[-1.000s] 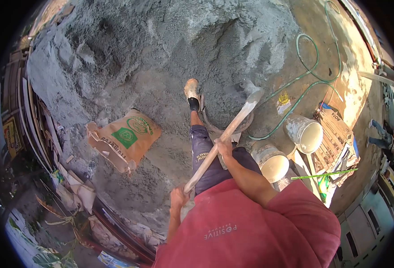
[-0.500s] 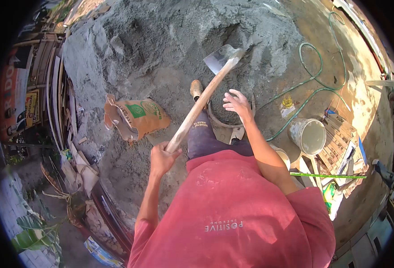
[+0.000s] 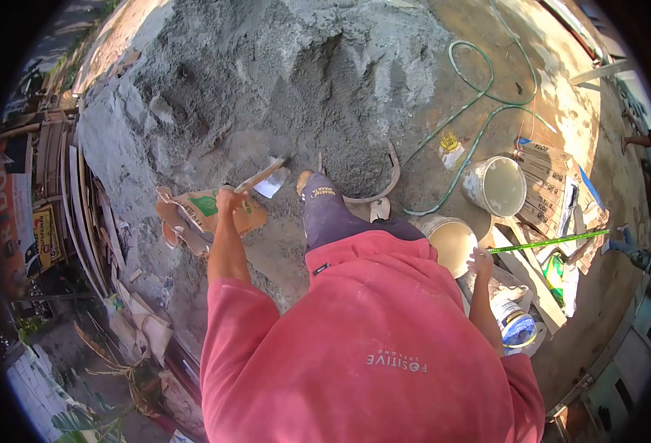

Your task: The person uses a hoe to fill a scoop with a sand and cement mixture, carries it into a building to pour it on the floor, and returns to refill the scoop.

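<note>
My left hand (image 3: pixel 228 198) is closed round the wooden handle of a hoe (image 3: pixel 260 175), above a torn brown paper sack (image 3: pixel 248 214). The handle is foreshortened, and the metal blade (image 3: pixel 271 183) hangs just left of my boot, near the grey mix. On the right side, my right hand (image 3: pixel 480 263) is at the rim of a pale bucket (image 3: pixel 449 245), its fingers curled against the edge. Part of that bucket is hidden by my shirt. A green rod (image 3: pixel 550 241) lies just right of this hand.
A large heap of grey sandy mix (image 3: pixel 266 81) spreads ahead. A curved rim (image 3: pixel 393 177) lies by my feet. Another bucket (image 3: pixel 495 186), cardboard (image 3: pixel 547 184), a blue-ended tub (image 3: pixel 514 325) and a green hose (image 3: pixel 455 114) are at right. Planks (image 3: pixel 82 207) line the left.
My left hand has swung the hoe left, from the heap to beside the sack. My right hand has gone from open in mid-air down to the bucket rim. The view has shifted.
</note>
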`<move>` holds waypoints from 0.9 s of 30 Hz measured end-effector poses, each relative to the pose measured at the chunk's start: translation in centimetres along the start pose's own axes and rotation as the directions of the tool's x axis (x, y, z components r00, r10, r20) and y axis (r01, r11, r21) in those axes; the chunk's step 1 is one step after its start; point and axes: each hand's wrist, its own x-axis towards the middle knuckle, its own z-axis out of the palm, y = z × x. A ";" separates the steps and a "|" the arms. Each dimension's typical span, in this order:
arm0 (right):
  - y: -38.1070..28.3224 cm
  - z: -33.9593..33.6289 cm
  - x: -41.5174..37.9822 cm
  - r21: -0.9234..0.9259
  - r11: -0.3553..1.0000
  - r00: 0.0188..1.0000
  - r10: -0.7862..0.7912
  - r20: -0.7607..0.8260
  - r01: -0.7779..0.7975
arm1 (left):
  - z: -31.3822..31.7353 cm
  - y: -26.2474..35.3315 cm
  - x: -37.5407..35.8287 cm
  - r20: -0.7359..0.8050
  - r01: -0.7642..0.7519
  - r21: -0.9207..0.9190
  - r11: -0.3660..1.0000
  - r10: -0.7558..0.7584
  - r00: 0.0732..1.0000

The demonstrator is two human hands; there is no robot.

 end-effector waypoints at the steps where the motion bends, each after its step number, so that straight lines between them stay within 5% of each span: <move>1: 0.9 -0.1 -0.8 0.038 0.999 0.999 0.037 0.011 -0.037 | -1.1 0.6 -0.6 0.137 0.023 -0.065 0.998 -0.014 0.990; 2: 1.4 0.6 -1.2 0.092 0.993 0.997 0.069 0.018 -0.071 | -1.1 0.9 -0.6 0.136 0.012 -0.074 0.997 -0.002 0.991; 4: 4.4 1.9 -0.6 0.027 0.995 0.993 0.095 0.068 -0.097 | -0.5 -0.1 -1.5 -0.387 -0.159 -0.230 0.960 0.059 0.920; 5: 4.0 2.6 -1.3 -0.008 0.994 0.990 0.113 0.084 -0.113 | 0.7 -1.0 -0.4 -0.378 -0.165 -0.227 0.960 0.069 0.923; 7: 1.9 5.0 -2.7 -0.039 0.990 0.986 0.139 0.090 -0.136 | 3.4 -2.8 3.4 -0.517 -0.258 -0.662 0.703 -0.181 0.836; 8: 0.5 6.2 -3.0 -0.076 0.990 0.985 0.129 0.118 -0.121 | 3.4 -2.4 3.0 -0.511 -0.257 -0.660 0.706 -0.171 0.843; 10: -2.3 8.7 -3.5 -0.115 0.986 0.982 0.135 0.133 -0.120 | 3.2 -0.9 1.6 -0.428 -0.298 -0.880 0.369 -0.345 0.836; 12: -5.8 11.2 -3.8 -0.071 0.993 0.981 0.103 0.167 -0.092 | 2.9 -0.8 2.7 -0.362 -0.266 -0.914 0.305 -0.321 0.875; 14: -9.6 13.7 -3.9 -0.042 0.995 0.978 0.093 0.186 -0.087 | 2.4 0.5 2.4 -0.258 -0.294 -0.955 -0.036 -0.387 0.885; 15: -11.4 15.3 -4.0 -0.002 0.997 0.974 0.070 0.216 -0.072 | 1.7 1.8 1.6 -0.249 -0.282 -0.959 -0.026 -0.397 0.883; 17: -14.5 19.1 -4.1 -0.007 1.000 0.976 0.011 0.218 -0.009 | 1.4 5.0 0.6 0.074 -0.086 -0.973 -0.215 -0.640 0.765; 19: -15.6 23.0 -2.5 0.003 0.995 0.965 -0.100 0.244 0.102 | 4.7 5.4 1.2 0.211 0.096 -0.957 -0.274 -0.429 0.878; 22: -14.4 29.4 2.3 -0.174 0.952 0.932 -0.192 0.306 0.253 | 13.0 8.0 4.7 0.321 0.295 -0.947 -0.130 -0.291 0.901; 24: -11.6 33.1 7.8 -0.302 0.884 0.924 -0.285 0.255 0.356 | 19.1 10.6 8.1 0.478 0.476 -0.877 0.071 0.010 0.878; 25: -9.7 34.5 10.5 -0.427 0.781 0.889 -0.385 0.246 0.456 | 22.1 11.6 9.8 0.493 0.490 -0.868 0.083 0.014 0.870; 27: -7.1 37.1 15.7 -0.513 0.775 0.929 -0.313 0.195 0.369 | 28.5 14.1 14.1 0.489 0.431 -0.818 0.382 0.065 0.870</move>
